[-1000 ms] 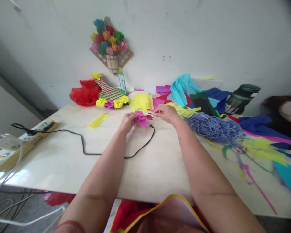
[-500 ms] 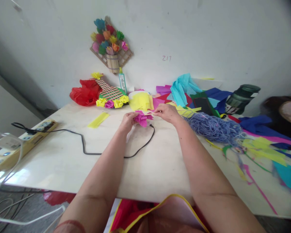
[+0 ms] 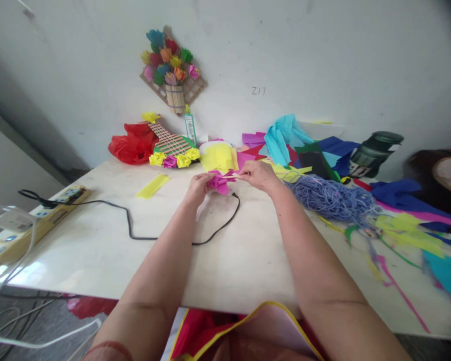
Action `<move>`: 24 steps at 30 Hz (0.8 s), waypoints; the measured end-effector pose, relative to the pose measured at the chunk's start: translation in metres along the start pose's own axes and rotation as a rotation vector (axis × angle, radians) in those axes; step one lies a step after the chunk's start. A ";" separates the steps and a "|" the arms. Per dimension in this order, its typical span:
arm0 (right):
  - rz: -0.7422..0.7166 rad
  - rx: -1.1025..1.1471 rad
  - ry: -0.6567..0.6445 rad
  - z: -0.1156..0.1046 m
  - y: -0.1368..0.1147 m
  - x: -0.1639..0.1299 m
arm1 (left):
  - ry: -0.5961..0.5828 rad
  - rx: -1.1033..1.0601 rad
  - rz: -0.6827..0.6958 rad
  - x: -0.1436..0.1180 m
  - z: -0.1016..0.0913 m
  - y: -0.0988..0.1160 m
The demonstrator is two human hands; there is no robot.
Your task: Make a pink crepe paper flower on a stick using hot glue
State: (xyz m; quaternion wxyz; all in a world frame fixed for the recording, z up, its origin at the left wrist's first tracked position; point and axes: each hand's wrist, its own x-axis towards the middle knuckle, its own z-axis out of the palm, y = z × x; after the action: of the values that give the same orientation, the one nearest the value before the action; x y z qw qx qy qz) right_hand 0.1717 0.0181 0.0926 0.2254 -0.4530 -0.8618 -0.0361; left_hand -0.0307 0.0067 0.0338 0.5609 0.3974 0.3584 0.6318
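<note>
Both bare forearms stretch out flat over the table [image 3: 97, 250], almost parallel, and meet well out from the near edge. The left hand [image 3: 198, 189] is curled, its fingers closed around the underside of a pink paper flower [image 3: 218, 182] and holding it just off the tabletop. The right hand [image 3: 258, 175] comes in from the other side with the wrist bent slightly inward; its thumb and forefinger are pinched narrow on a thin strip [image 3: 231, 175] that pokes into the top of the flower. The other right fingers are folded loosely behind the pinch.

Directly under the fingertips the end of a black cable [image 3: 180, 235] curls on the table, its plug just beside the flower; from there it loops back toward the person and runs off past the left hand to a power strip [image 3: 41, 215] at the table's left edge. Beyond the fingers lies a yellow sheet [image 3: 218, 156], close by. Just outside the right hand's knuckles sits a heap of blue-purple string [image 3: 332, 199], near the wrist. A yellow paper slip [image 3: 152, 185] lies well away on the left hand's outer side. Between the two forearms, and from the fingers back to the near edge, the tabletop is bare apart from the cable loop.
</note>
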 end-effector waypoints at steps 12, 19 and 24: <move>0.032 -0.112 -0.095 -0.009 -0.011 0.000 | 0.020 0.001 0.019 0.002 0.000 0.000; 0.039 -0.158 -0.132 -0.014 -0.017 0.000 | 0.026 -0.001 0.033 0.004 -0.002 -0.001; 0.056 -0.193 -0.152 -0.016 -0.020 0.000 | 0.030 -0.011 0.038 0.004 -0.001 0.000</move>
State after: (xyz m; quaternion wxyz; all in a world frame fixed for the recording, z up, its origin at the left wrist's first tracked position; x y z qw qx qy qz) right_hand 0.1612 0.0021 0.1099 0.1158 -0.4981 -0.8558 -0.0782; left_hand -0.0322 0.0109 0.0337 0.5454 0.3914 0.3557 0.6503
